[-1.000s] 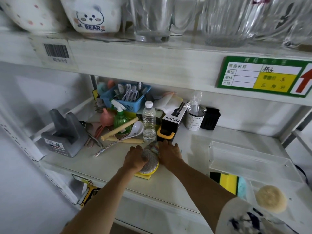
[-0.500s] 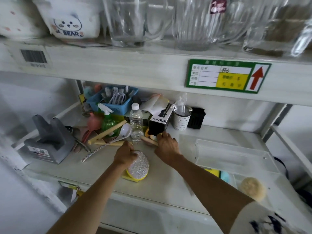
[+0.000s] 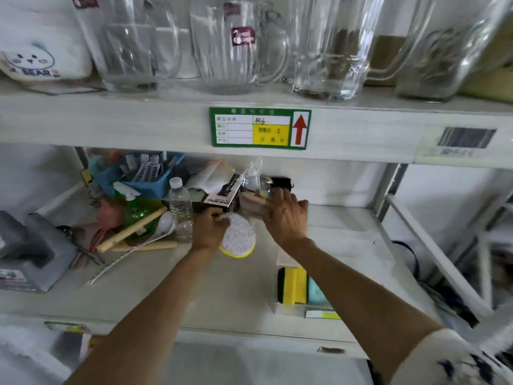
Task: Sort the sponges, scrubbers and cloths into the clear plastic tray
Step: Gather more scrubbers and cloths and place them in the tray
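Since the earlier frame, the right hand (image 3: 286, 215) has reached back to frame centre, fingers curled around a clear jar (image 3: 256, 200). Left hand (image 3: 209, 227) pinches the silver scrubber (image 3: 238, 238) just off the shelf (image 3: 166, 287). Yellow sponge (image 3: 294, 284) sits lower right inside the tray (image 3: 319, 314); open shelf lies between.

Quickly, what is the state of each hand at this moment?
Left hand: closed on the silver scrubber pad, lifted at one edge.
Right hand: curled around a round item at the shelf back; whether it grips it cannot be told.
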{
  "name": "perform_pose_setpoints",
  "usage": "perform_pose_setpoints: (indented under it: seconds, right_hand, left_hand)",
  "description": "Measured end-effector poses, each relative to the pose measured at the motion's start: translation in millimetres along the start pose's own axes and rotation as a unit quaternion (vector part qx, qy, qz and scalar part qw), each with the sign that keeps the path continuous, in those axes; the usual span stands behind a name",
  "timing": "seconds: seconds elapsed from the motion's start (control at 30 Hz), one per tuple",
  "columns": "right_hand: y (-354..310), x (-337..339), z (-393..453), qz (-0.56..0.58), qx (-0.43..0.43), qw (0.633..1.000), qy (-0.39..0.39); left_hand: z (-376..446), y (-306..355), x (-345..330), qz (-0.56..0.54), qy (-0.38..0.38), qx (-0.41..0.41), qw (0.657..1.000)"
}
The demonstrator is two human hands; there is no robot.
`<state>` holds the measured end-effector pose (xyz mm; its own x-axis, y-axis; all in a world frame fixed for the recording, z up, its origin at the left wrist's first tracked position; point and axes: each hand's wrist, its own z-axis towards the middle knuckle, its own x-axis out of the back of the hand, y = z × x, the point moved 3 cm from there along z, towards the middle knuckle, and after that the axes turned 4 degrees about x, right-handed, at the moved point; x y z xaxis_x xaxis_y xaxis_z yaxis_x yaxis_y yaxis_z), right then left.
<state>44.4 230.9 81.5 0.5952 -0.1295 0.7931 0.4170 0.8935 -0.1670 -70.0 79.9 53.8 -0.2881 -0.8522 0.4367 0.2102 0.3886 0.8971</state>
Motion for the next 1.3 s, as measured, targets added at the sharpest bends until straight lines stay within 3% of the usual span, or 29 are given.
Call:
perform_pose_setpoints:
  seconds: [0.2, 0.33, 0.73, 1.07, 1.3]
  right_hand:
    - [74, 24, -15, -0.056, -0.058, 0.997, 0.004]
    - [114, 37, -28, -0.102, -0.095, 0.989, -0.053]
    - [167, 33, -69, -0.133, -0.088, 0.975, -0.157]
    - [164, 30, -86, -0.139, -0.057, 0.963, -0.224]
    - [155, 35, -84, -0.142, -0.055, 0.961, -0.232]
  left_hand:
    - [-13, 44, -61, -0.008, -0.025, -0.075, 0.997]
    - [-30, 66, -103, 0.009, -0.051, -0.141, 0.989]
    - [-62, 64, -167, 0.118, -0.097, -0.311, 0.938]
    - [-59, 40, -165, 0.153, -0.218, -0.268, 0.926]
    - [-61, 40, -159, 0.116, -0.243, -0.236, 0.934]
